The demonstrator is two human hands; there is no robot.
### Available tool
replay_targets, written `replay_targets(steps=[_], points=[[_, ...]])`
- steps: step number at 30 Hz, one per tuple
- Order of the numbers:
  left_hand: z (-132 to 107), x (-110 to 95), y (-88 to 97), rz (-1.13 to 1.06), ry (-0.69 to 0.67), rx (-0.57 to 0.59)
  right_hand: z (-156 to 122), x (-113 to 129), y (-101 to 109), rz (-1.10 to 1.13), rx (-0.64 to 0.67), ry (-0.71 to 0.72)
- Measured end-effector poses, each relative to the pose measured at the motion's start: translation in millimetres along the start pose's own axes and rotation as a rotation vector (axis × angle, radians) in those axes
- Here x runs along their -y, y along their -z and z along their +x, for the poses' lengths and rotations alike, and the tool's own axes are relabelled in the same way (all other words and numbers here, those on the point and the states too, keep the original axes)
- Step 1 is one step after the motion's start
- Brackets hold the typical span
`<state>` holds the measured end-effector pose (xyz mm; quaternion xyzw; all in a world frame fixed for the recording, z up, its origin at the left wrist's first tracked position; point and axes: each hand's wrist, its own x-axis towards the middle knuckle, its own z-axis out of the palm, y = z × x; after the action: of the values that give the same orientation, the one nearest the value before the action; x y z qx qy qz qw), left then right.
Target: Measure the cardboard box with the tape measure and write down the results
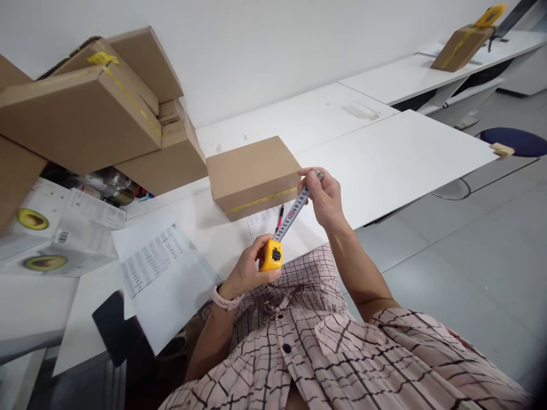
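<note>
My left hand (pixel 250 266) is wrapped round the yellow case of a tape measure (pixel 270 255), low over my lap near the table's front edge. From the case a stretch of blade slants up and to the right. My right hand (pixel 323 196) pinches the blade's free end close to the right corner of a closed cardboard box (pixel 256 171). Whether those fingers touch the box I cannot tell. Yellow tape runs along the box's near side. Behind the blade lies a red and black pen (pixel 280 217) on a printed sheet (pixel 260 221), partly hidden by the box and blade.
Cardboard boxes (pixel 85 114) are piled at the left, above white cartons with avocado pictures (pixel 47 233). Printed papers (pixel 166 279) lie on the white table (pixel 384 159), by a dark flat object (pixel 115 327). Farther right are another taped box (pixel 459 48) and a blue stool (pixel 513 141).
</note>
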<state>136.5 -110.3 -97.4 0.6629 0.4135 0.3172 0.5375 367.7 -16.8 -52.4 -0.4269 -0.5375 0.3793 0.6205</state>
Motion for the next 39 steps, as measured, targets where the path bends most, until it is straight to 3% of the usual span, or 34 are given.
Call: replay_targets(steps=[3, 7, 9, 12, 15, 17, 20, 23, 26, 29, 31, 33, 36, 39], points=[[5, 4, -2.8, -0.055, -0.046, -0.095, -27, -10, -8, 0.038, 0.054, -0.066], [15, -7, 0.2, -0.099, -0.155, -0.173, -63, -28, -23, -0.046, 0.310, -0.116], [23, -22, 9.7, -0.038, -0.214, -0.217, -68, -40, -25, -0.144, 0.273, -0.126], [46, -50, 35.1, 0.196, -0.360, -0.365, -60, -61, -22, -0.431, 0.105, -0.212], [85, -69, 65.4, 0.540, -0.481, -0.506, -47, -80, -21, -0.810, 0.166, -0.355], [117, -69, 82.8, 0.725, -0.492, -0.544, -43, -87, -25, -1.002, 0.258, -0.378], [159, -52, 101.2, 0.860, -0.433, -0.532, -43, -85, -31, -1.171, 0.387, -0.332], [177, -35, 106.9, 0.893, -0.381, -0.501, -44, -78, -28, -1.242, 0.508, -0.280], [163, -24, 92.6, 0.861, -0.462, -0.590, -47, -77, -8, -1.072, 0.528, -0.236], [129, -6, 56.1, 0.685, -0.571, -0.593, -54, -86, 23, -0.627, 0.466, -0.255], [107, 14, 25.9, 0.570, -0.558, -0.422, -60, -91, 43, -0.334, 0.402, -0.250], [90, 37, -1.6, 0.538, -0.478, -0.232, -64, -93, 55, -0.186, 0.302, -0.214], [80, 65, -29.2, 0.567, -0.338, -0.062, -66, -86, 54, -0.219, 0.122, -0.169], [79, 78, -40.6, 0.642, -0.261, 0.017, -62, -79, 38, -0.256, 0.022, -0.200]])
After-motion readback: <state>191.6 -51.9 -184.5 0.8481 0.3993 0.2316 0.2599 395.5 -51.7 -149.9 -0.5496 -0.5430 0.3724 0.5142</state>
